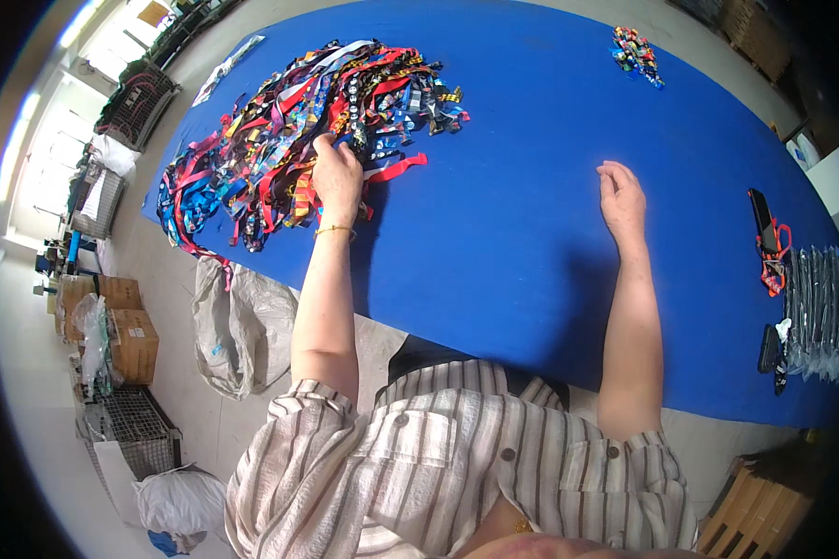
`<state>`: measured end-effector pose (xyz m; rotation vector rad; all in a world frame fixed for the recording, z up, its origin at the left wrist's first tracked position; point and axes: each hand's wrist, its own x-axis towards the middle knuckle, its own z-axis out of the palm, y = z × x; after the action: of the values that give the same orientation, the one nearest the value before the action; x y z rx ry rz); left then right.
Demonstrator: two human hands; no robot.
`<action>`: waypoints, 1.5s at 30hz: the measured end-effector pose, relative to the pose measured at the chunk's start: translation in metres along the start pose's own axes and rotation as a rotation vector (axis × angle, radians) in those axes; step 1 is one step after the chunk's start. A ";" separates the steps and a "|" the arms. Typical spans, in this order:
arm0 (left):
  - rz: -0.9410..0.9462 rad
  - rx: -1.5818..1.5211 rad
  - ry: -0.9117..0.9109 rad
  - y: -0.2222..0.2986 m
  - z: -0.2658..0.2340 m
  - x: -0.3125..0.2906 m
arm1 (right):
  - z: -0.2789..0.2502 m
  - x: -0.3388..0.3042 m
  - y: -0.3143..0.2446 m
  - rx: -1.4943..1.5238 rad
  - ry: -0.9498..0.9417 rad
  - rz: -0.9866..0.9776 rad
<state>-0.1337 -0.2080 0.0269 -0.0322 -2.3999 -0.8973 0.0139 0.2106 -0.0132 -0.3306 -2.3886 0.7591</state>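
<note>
A large tangled heap of lanyard-like fabric straps [280,112], in red, blue, black, yellow and patterned prints, covers the left side of the blue table [503,233]. My left hand [338,182] is over the near right part of this heap, its thumb and index finger apart among the straps. Its other fingers are mostly hidden, and no strap shows clearly in its grasp. A red strap [396,169] sticks out of the heap just right of that hand. Above bare blue tabletop, my right hand [622,200] is loosely bent, thumb a little apart, and holds nothing.
A smaller bunch of colourful straps [636,56] lies at the far right. Near the right edge are a dark phone-like object [763,219], orange-handled scissors [776,256] and stacked clear plastic packets [814,312]. Left of the table are a whitish sack [238,326] and cardboard boxes [132,345].
</note>
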 end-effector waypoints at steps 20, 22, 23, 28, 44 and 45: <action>0.050 0.392 -0.060 -0.011 -0.008 0.016 | 0.002 0.001 0.000 0.024 0.020 -0.031; 0.092 0.354 -0.059 -0.001 -0.007 0.007 | 0.001 0.000 0.000 0.025 0.022 -0.029; 0.105 0.339 -0.070 0.007 -0.007 0.001 | 0.001 0.000 0.000 0.026 0.023 -0.028; 0.166 0.287 -0.151 0.028 0.005 -0.021 | 0.002 0.001 -0.003 0.018 0.018 -0.023; 0.645 -0.065 -0.483 0.152 0.048 -0.115 | -0.001 -0.004 -0.023 0.188 0.008 -0.067; 0.661 -0.105 -0.494 0.159 0.052 -0.122 | -0.001 -0.005 -0.027 0.243 0.007 -0.085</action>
<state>-0.0240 -0.0327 0.0264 -1.1303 -2.4910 -0.7413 0.0171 0.1876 0.0008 -0.1301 -2.2565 0.9929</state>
